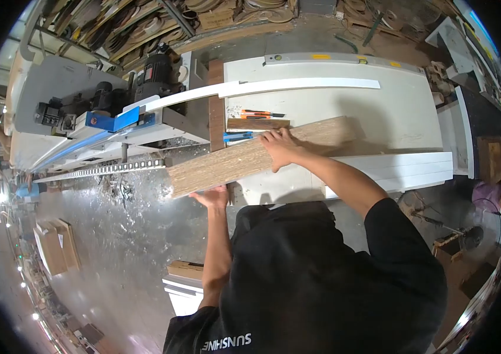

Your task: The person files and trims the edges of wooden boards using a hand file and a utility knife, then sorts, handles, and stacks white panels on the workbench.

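A long wood-grain board lies slanted across in front of me, its left end reaching past the table's edge. My right hand spans the top of the board, fingers at the far edge and thumb toward the near edge. Under the near edge, close to the left end, my left hand grips the board from below; part of its fingers is hidden. Just beyond the board are a blue utility knife, a brown wooden strip and orange utility knives.
The white worktable carries a spirit level, a long white strip and stacked white boards. At left stands a machine with a motor and roller rail. Cardboard boxes and scraps lie on the floor.
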Motion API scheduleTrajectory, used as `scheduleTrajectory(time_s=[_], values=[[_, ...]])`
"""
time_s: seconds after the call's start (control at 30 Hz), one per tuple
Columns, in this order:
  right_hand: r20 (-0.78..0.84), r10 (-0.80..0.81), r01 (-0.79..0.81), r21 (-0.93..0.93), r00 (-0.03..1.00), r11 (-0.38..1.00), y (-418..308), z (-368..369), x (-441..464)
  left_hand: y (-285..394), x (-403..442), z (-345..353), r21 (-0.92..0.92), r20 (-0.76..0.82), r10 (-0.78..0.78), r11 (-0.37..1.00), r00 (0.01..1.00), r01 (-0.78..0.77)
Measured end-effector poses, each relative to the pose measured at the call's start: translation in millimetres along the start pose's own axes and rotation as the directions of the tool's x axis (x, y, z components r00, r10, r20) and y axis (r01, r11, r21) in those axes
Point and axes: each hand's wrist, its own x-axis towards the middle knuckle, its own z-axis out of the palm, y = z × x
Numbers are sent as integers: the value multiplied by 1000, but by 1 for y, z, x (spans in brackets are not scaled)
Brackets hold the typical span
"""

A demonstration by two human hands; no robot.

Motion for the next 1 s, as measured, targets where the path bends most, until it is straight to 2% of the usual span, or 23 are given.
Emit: scheduleTrajectory(time_s=[0.03,0.07,0.1,0.13,0.17,0.27,0.3,0.33,0.4,0.43,0.5,0.57,0.6,0.63,0.67,0.7,0.77,0.87,0.9,1.0], values=[[-24,14,-14,-7,1000,1000,3,6,1,3,0,-10,73,-65,-47,996,997,51],[-32,30,-30,-14,999,999,7,17,1,11,4,-26,324,-95,-123,935,988,147],[-47,46,-47,-24,998,999,13,26,4,20,10,-39,548,-138,-189,803,972,234],[-62,63,-66,-32,996,997,17,32,7,30,15,-47,731,-198,-242,609,950,308],[-40,56,-59,-96,998,994,15,28,1,43,6,-51,899,-133,-302,365,944,243],[-112,49,-63,-124,993,990,13,36,-1,82,8,-57,999,8,-88,-51,996,-12],[-108,48,-61,-118,993,991,13,35,-2,89,1,-48,976,122,141,-196,983,-93],[-109,48,-59,-101,993,993,12,33,-3,96,3,-43,944,264,252,-266,931,-196],[-124,49,-57,-68,991,996,10,32,-3,116,10,-38,823,541,420,-442,728,-357],[-134,56,-67,-81,989,994,14,41,0,123,20,-36,810,571,462,-453,679,-373],[-141,55,-68,-90,988,994,15,48,3,125,40,-16,685,702,342,-563,624,-463],[-171,47,-65,-101,984,993,18,53,3,103,54,18,532,810,168,-613,562,-584],[-172,57,-76,-105,983,992,17,55,2,86,58,42,457,820,37,-643,572,-614],[-172,67,-87,-111,983,990,15,56,3,66,65,65,380,814,-94,-662,574,-647],[-171,78,-99,-117,982,988,13,53,3,43,75,87,329,811,-203,-617,549,-715],[-103,116,-130,-134,988,983,7,43,0,17,85,105,281,801,-309,-563,514,-777],[-130,114,-131,-131,985,983,3,39,-2,-34,103,123,168,725,-491,-555,483,-815],[-188,112,-145,-170,976,975,2,50,-1,-104,145,123,44,626,-676,-468,389,-883],[-201,113,-150,-182,973,972,2,55,0,-126,169,114,-108,629,-717,-463,300,-880],[-171,97,-127,-175,980,976,2,42,-6,-148,150,146,-168,492,-780,-522,388,-836]])
